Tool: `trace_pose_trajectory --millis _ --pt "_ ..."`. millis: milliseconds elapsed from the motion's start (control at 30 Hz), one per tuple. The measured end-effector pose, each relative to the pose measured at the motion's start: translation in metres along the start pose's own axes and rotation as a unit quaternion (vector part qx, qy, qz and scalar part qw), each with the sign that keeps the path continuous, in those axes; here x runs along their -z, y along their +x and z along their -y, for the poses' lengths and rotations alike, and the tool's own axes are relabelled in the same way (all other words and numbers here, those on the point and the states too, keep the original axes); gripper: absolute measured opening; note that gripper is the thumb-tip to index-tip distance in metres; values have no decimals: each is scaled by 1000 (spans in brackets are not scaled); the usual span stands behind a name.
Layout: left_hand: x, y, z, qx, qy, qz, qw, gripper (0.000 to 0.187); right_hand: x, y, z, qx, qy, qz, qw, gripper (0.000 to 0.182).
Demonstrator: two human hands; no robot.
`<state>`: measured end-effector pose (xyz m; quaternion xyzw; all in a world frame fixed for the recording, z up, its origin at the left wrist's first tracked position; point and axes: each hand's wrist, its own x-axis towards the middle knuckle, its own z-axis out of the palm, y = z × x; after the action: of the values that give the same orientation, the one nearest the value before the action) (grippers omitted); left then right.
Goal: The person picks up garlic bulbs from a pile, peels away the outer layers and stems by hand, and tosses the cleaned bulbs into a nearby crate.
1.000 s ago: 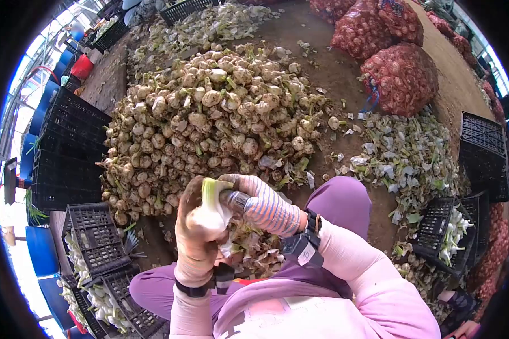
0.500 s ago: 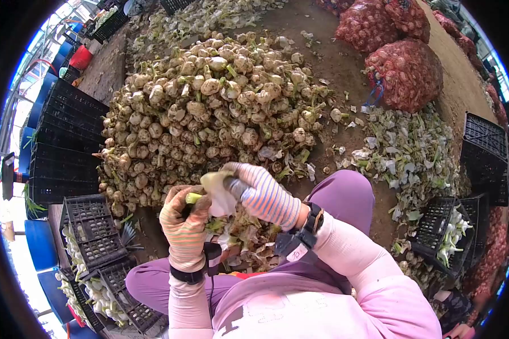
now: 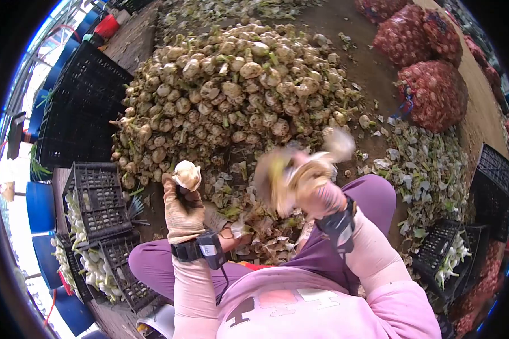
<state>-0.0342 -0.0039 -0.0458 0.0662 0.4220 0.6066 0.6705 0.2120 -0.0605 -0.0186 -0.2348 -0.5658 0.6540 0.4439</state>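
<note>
My left hand, in a striped glove, holds a pale bulb upright at its fingertips, just below the pile. The pile of bulbs with short green stems and dirt on them lies in front of me. To the right, my right hand is smeared by motion above my knee, with blurred pale and greenish peel around its fingers. Whether it grips anything is hard to make out. Loose peels lie on the ground between my legs.
Red net sacks stand at the upper right. Peel scraps cover the ground below them. Black crates with white bulbs stand at the left, and another crate at the right. Tall black crates rise at the upper left.
My hands have moved apart, the right one going right and away from the left. The bulb in my left hand now shows its rounded pale side upward. The view has shifted slightly.
</note>
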Motion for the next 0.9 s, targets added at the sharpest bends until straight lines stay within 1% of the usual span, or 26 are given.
trace_pose_trajectory --millis 67,100,133,167,200,233,267,300,333,367,400,433,467,500,533,567,600,633,667,700,733,767,800,833,867,900 --pt "-9 -14 -10 44 -12 -5 999 24 8 6 8 -76 -42 -153 984 34" --pt "-11 -19 -10 73 -17 9 997 24 -8 11 -3 -58 -29 -165 984 38" --pt "-14 -25 -8 102 -24 24 994 24 -18 22 -25 45 -131 -164 977 47" --pt "-18 -33 -4 126 -62 34 989 25 -23 16 -34 47 -282 -173 943 50" --pt "-21 -38 1 124 -59 43 990 27 -32 19 -19 46 -427 -178 886 54" --pt "-24 -43 3 173 -90 55 979 28 -39 27 -18 142 -412 -211 875 46" --pt "-25 -47 6 221 -123 68 965 29 -40 29 -15 139 -414 -209 875 46" --pt "-22 -50 10 237 -122 121 956 29 -38 31 -11 180 -431 -186 864 42" --pt "-22 -52 14 239 -124 120 956 29 -35 33 -9 221 -446 -164 852 37" --pt "-24 -55 18 241 -120 109 957 29 -34 34 -10 237 -458 -161 842 33" --pt "-25 -57 20 242 -116 98 958 29 -32 33 -15 236 -459 -161 842 33" --pt "-22 -56 22 196 -57 99 974 30 -29 31 -21 187 -382 -178 888 26" --pt "-20 -58 21 196 -57 99 974 30 -29 30 -26 136 -300 -194 924 20" --pt "-19 -59 21 165 -24 109 980 29 -37 27 -20 -23 8 -220 975 17" --pt "-18 -61 22 136 9 119 984 27 -35 30 -18 -51 133 -261 955 17" --pt "-17 -62 22 136 9 118 984 27 -35 28 -11 -72 172 -255 949 15" --pt "-17 -64 23 92 40 124 987 27 -36 27 -6 -92 210 -248 941 15" --pt "-19 -65 23 46 72 130 988 27 -38 31 -13 -91 209 -247 942 15" --pt "-21 -67 23 0 102 135 986 26 -41 39 -27 52 49 -250 966 15" --pt "-24 -72 24 -42 147 115 982 25 -45 44 -31 193 -112 -241 945 15" --pt "-23 -74 23 -42 147 113 982 25 -44 40 -31 192 -111 -240 945 15" --pt "-21 -76 22 -103 228 112 962 25 -40 33 -28 74 -48 -227 970 14" --pt "-20 -77 21 -163 307 112 931 25 -39 30 -21 -44 17 -209 977 13" --pt "-16 -74 20 -195 298 136 924 27 -44 32 -8 -111 60 -243 962 13" --pt "-13 -76 12 -182 319 210 906 27 -43 33 -17 -112 60 -245 961 13" --pt "-10 -78 7 -225 345 229 882 26 -41 36 -35 -101 -13 -246 964 11"
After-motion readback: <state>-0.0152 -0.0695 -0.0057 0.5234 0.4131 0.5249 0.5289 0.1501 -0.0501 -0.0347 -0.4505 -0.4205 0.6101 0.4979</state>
